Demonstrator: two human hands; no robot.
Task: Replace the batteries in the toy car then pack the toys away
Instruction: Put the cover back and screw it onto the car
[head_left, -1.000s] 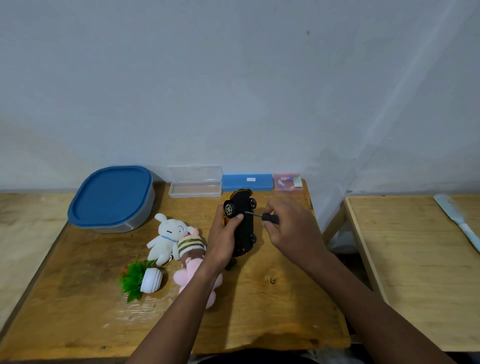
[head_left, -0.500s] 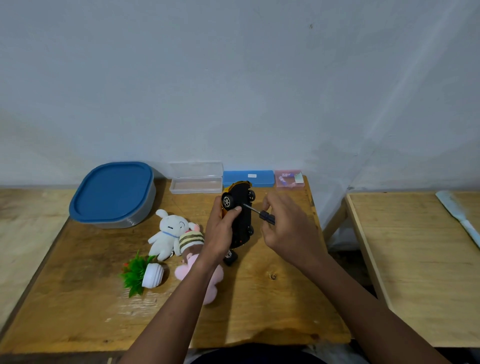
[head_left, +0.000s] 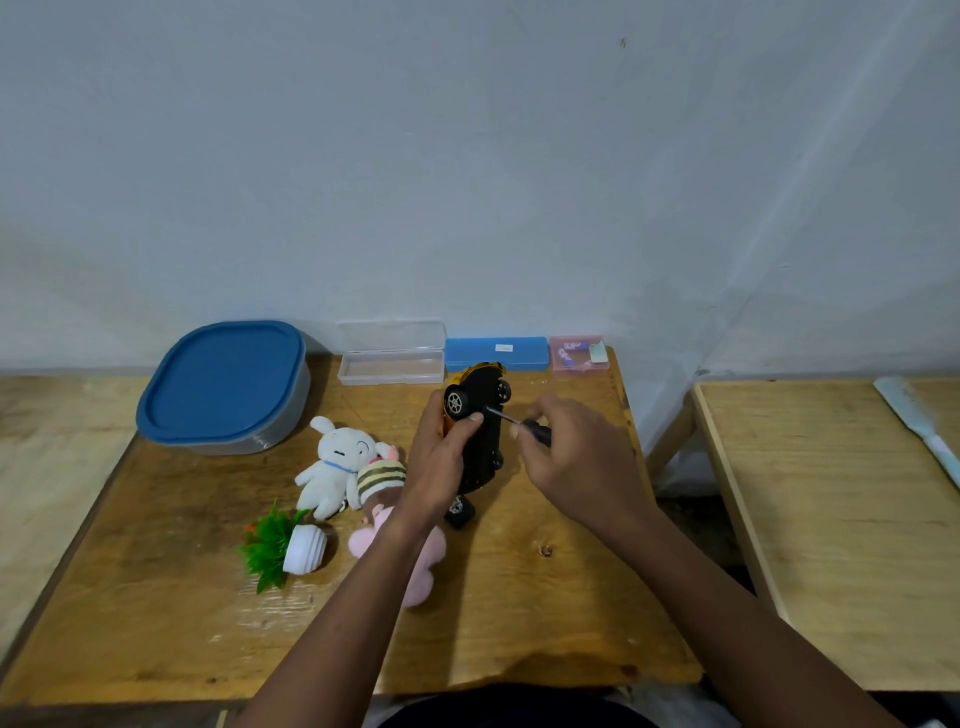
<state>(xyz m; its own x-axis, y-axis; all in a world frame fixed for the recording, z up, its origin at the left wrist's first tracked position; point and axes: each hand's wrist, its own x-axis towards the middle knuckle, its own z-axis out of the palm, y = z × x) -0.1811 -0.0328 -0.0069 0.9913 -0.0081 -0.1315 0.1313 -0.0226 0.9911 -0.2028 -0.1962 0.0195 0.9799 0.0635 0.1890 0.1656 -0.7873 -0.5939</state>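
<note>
One toy car (head_left: 480, 431), yellow body, black underside facing the camera, tipped on its side and held up off the wooden surface (head_left: 156, 597) near its middle-back. Left hand (head_left: 441, 457) wraps around the car's left side, thumb pressed on the underside just below one front wheel. Right hand (head_left: 576, 457) pinches one small screwdriver (head_left: 519, 422); black handle in the fingers, metal tip touching the underside beside the thumb. Three wheels clearly visible on the car; a dark wheel-like part (head_left: 460, 512) shows below the left wrist, can't tell if attached or loose. Batteries and any cover not discernible. Soft toys: two, a white bunny (head_left: 335, 465) and a pink plush (head_left: 410, 556) with a striped top, the pink one partly hidden by the left forearm. One small fake plant (head_left: 280, 545) in a white pot, lying on its side. Along the back edge: one round-cornered container with blue lid (head_left: 223, 384), one clear case (head_left: 390, 353) standing open, one blue case (head_left: 496, 354), one small pink box (head_left: 577, 353), contents too small to read. Second surface (head_left: 831, 519) on the right, cut off by the frame, with one pale blue item (head_left: 919, 426) also cut off.
</note>
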